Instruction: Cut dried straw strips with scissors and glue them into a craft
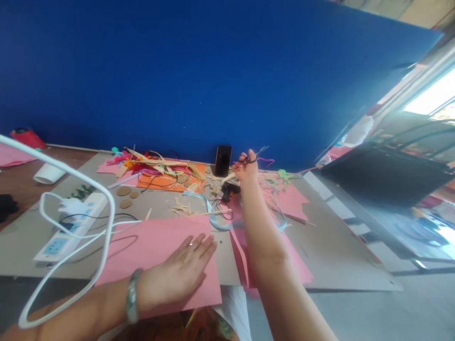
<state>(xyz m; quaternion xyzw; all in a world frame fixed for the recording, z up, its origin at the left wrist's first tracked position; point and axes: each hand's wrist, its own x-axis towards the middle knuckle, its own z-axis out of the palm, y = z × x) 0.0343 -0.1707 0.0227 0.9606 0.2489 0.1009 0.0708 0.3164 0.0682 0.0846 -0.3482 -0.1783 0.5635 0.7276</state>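
Observation:
My left hand [181, 270] lies flat on a sheet of pink paper [156, 237] at the table's near edge, fingers stretched out. My right arm reaches far forward. At its end my right hand [246, 166] is closed round the dark handles of a pair of scissors [262, 150], whose thin blades point up and to the right. Just below that hand lies a small black object [229, 190] that I cannot make out. A dark phone [223, 161] stands upright against the blue panel, left of the right hand.
A white power strip [73, 227] with a thick white cable [110, 208] arching up is at the left. Pipe cleaners and wood strips [152, 163] lie heaped on orange paper [159, 183]. Light-blue ribbon [215, 222] and cut pink paper [289, 199] lie on the right. A blue panel [192, 85] closes the back.

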